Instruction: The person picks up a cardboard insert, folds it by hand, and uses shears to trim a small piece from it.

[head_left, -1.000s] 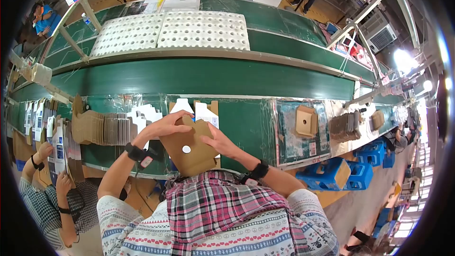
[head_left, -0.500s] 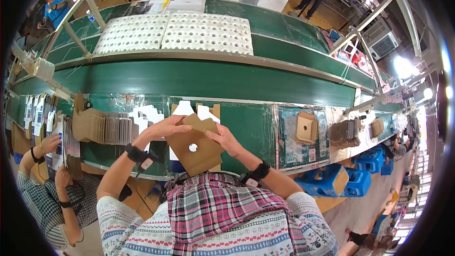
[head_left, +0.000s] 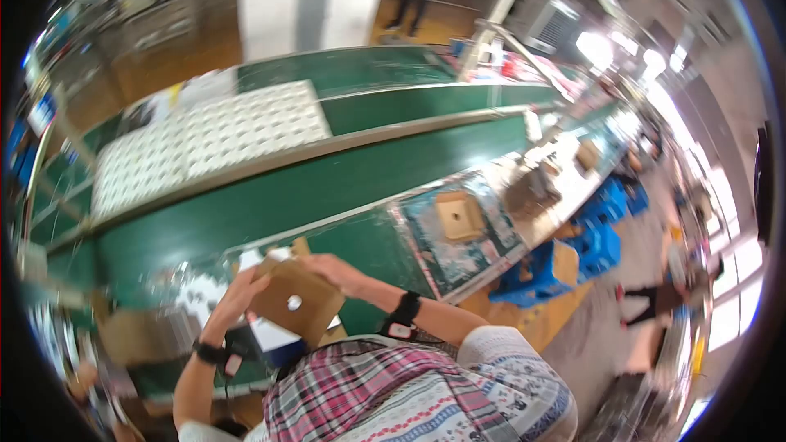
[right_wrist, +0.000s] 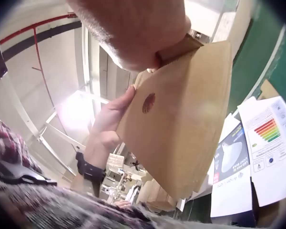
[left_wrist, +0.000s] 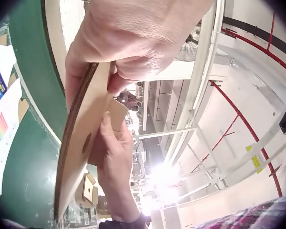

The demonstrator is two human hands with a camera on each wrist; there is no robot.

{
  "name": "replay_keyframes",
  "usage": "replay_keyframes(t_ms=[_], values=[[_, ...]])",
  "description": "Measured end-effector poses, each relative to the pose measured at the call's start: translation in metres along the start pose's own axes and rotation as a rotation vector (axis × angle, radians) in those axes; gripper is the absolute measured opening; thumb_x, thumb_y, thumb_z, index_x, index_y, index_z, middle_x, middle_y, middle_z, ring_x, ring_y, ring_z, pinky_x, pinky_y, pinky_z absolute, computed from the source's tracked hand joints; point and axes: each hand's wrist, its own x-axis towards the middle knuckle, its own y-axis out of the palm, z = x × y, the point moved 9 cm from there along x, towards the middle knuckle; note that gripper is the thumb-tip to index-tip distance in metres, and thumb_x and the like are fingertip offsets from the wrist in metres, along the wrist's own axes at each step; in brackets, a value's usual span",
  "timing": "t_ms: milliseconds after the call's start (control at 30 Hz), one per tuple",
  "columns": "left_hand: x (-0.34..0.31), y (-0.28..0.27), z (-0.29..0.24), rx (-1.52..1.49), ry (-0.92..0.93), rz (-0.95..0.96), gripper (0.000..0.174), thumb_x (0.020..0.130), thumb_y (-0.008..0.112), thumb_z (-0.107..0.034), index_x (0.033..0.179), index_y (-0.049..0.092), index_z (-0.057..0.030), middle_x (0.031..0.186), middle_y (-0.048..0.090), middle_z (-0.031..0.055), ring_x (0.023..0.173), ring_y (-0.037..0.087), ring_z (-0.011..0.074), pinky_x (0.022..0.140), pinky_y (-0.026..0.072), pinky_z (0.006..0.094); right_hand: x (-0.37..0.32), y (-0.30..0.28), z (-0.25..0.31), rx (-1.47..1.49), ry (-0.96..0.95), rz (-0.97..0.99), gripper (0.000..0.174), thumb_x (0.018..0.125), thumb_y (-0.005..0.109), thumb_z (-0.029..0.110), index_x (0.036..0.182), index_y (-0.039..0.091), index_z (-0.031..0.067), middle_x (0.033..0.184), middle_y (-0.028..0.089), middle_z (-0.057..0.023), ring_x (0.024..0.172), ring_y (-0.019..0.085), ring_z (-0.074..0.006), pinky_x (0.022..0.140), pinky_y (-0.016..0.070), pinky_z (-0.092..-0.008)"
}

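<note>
Both hands hold a folded brown cardboard piece with a round hole, in front of the plaid-covered chest. My left hand pinches its left edge; in the left wrist view, that thumb and fingers close over the cardboard. Up at the top right edge, my right hand grips a folded flap, its thumb lying along the flap in the left wrist view. Printed white cartons, one with a bulb picture and one with a coloured energy chart, lie below the cardboard.
A row of brown cardboard inserts, blurred, stands on the left. An open cardboard box sits on the plastic-covered bench at right. White foam trays lie beyond the green conveyor. Blue stools stand along the bench's right side.
The head view has swung right and tilted, blurring the scene. Both hands keep hold of the cardboard; the right hand now wraps farther over its top edge.
</note>
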Motion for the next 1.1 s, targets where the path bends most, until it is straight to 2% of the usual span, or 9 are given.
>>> replay_keyframes(t_ms=[67, 200, 333, 467, 667, 867, 967, 1000, 1100], values=[[-0.003, 0.008, 0.006, -0.029, -0.02, 0.046, 0.031, 0.087, 0.047, -0.02, 0.11, 0.05, 0.0019, 0.092, 0.057, 0.0035, 0.083, 0.051, 0.0102, 0.071, 0.0417, 0.0244, -0.012, 0.008, -0.011, 0.16, 0.203, 0.012, 0.035, 0.089, 0.048, 0.031, 0.107, 0.055, 0.0026, 0.101, 0.057, 0.0002, 0.09, 0.051, -0.0061, 0.076, 0.0436, -0.0232], [0.024, 0.007, 0.031, -0.172, 0.095, 0.058, 0.032, 0.087, 0.048, -0.017, 0.113, 0.048, 0.0017, 0.099, 0.057, 0.006, 0.088, 0.053, 0.0124, 0.076, 0.0429, 0.0247, -0.028, -0.037, 0.002, -0.017, 0.043, -0.116, 0.036, 0.088, 0.048, 0.032, 0.107, 0.054, 0.003, 0.095, 0.058, -0.0012, 0.084, 0.054, -0.0103, 0.073, 0.0459, -0.0241], [0.044, 0.012, 0.033, -0.291, 0.029, 0.149, 0.032, 0.087, 0.047, -0.015, 0.114, 0.048, 0.002, 0.103, 0.056, 0.007, 0.091, 0.053, 0.0142, 0.08, 0.0424, 0.0262, -0.076, -0.162, 0.051, -0.008, -0.242, -0.595, 0.032, 0.088, 0.049, 0.029, 0.107, 0.054, 0.0036, 0.09, 0.06, -0.005, 0.08, 0.057, -0.0119, 0.073, 0.0479, -0.0261], [0.077, 0.024, 0.04, -0.354, -0.02, 0.089, 0.031, 0.087, 0.047, -0.012, 0.115, 0.048, 0.0022, 0.104, 0.056, 0.0072, 0.093, 0.054, 0.0149, 0.081, 0.0424, 0.0266, -0.146, -0.294, 0.118, -0.041, -0.489, -0.82, 0.028, 0.088, 0.052, 0.024, 0.106, 0.055, 0.0029, 0.088, 0.061, -0.0082, 0.079, 0.058, -0.0129, 0.072, 0.0481, -0.0254], [0.127, 0.061, 0.045, -0.398, -0.089, -0.026, 0.03, 0.088, 0.046, -0.013, 0.115, 0.046, -0.0001, 0.103, 0.056, 0.0067, 0.089, 0.056, 0.0155, 0.077, 0.0453, 0.0271, -0.268, -0.539, 0.207, -0.137, -0.809, -1.328, 0.019, 0.086, 0.05, 0.012, 0.099, 0.058, 0.0004, 0.075, 0.064, -0.0104, 0.062, 0.059, -0.0122, 0.053, 0.0459, -0.0222], [0.17, 0.116, 0.015, -0.403, -0.153, -0.041, 0.03, 0.088, 0.045, -0.011, 0.115, 0.046, 0.0013, 0.104, 0.056, 0.0083, 0.09, 0.057, 0.0175, 0.078, 0.0455, 0.0278, -0.363, -0.692, 0.301, -0.487, -0.658, -1.797, 0.019, 0.081, 0.048, 0.009, 0.095, 0.054, -0.0027, 0.062, 0.063, -0.0106, 0.053, 0.06, -0.0146, 0.051, 0.0487, -0.0257], [0.191, 0.135, -0.004, -0.392, -0.202, -0.06, 0.031, 0.087, 0.046, -0.012, 0.114, 0.047, 0.0014, 0.103, 0.057, 0.0078, 0.089, 0.056, 0.0167, 0.077, 0.0448, 0.0274, -0.388, -0.757, 0.347, -0.926, -0.427, -1.937, 0.027, 0.075, 0.053, 0.006, 0.101, 0.051, 0.0006, 0.088, 0.059, -0.0128, 0.078, 0.059, -0.0205, 0.062, 0.0483, -0.0319], [0.195, 0.135, -0.003, -0.403, -0.218, -0.095, 0.03, 0.086, 0.047, -0.013, 0.112, 0.048, 0.0015, 0.1, 0.057, 0.0073, 0.086, 0.056, 0.0157, 0.075, 0.0446, 0.0265, -0.393, -0.81, 0.343, -0.806, -0.795, -1.699, 0.025, 0.075, 0.055, 0.006, 0.099, 0.051, 0.0016, 0.087, 0.055, -0.011, 0.082, 0.054, -0.021, 0.068, 0.0451, -0.0328], [0.204, 0.139, -0.01, -0.419, -0.242, -0.178, 0.03, 0.086, 0.049, -0.015, 0.111, 0.05, 0.0002, 0.099, 0.058, 0.0058, 0.084, 0.056, 0.0137, 0.073, 0.0445, 0.0256, -0.392, -0.811, 0.399, -1.341, -0.307, -1.87, 0.025, 0.076, 0.053, 0.009, 0.101, 0.051, 0.0024, 0.089, 0.055, -0.0116, 0.083, 0.053, -0.0216, 0.07, 0.0443, -0.034]])
